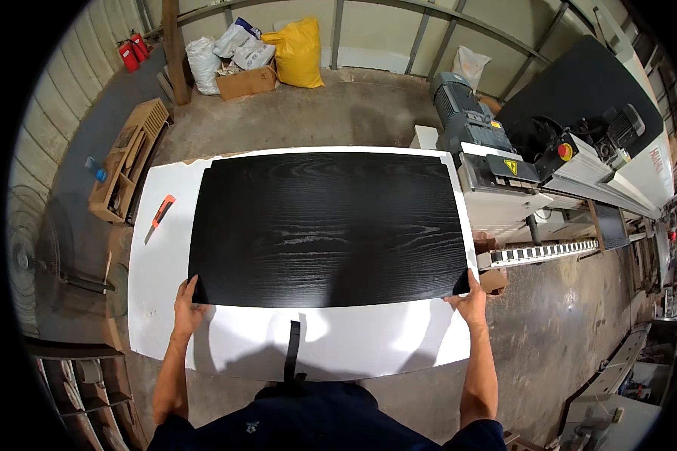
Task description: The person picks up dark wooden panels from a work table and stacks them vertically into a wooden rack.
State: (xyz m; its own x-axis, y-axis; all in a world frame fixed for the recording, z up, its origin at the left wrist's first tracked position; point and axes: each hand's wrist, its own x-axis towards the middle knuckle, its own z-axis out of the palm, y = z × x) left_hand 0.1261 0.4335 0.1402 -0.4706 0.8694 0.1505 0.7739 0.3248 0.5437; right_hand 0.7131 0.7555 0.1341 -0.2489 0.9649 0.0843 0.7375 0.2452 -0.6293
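A large black wood-grain panel [331,225] lies over a white tabletop [158,301]. At its near left corner, my left hand [187,307] grips the edge, thumb on the side and fingers partly hidden beneath. My right hand [470,302] holds the near right corner in the same way. Whether the panel rests flat or is slightly raised at the near edge, I cannot tell. An orange and black utility knife [159,218] lies on the white surface left of the panel. A black strap [292,349] hangs in front of my torso, over the table's near side.
Machinery with a grey motor [466,113] and a red stop button [565,151] stands at the right, beside a roller rail [541,253]. At left are a wooden shelf [132,161] and a fan [34,259]. Sacks, including a yellow one [297,52], sit at the far wall.
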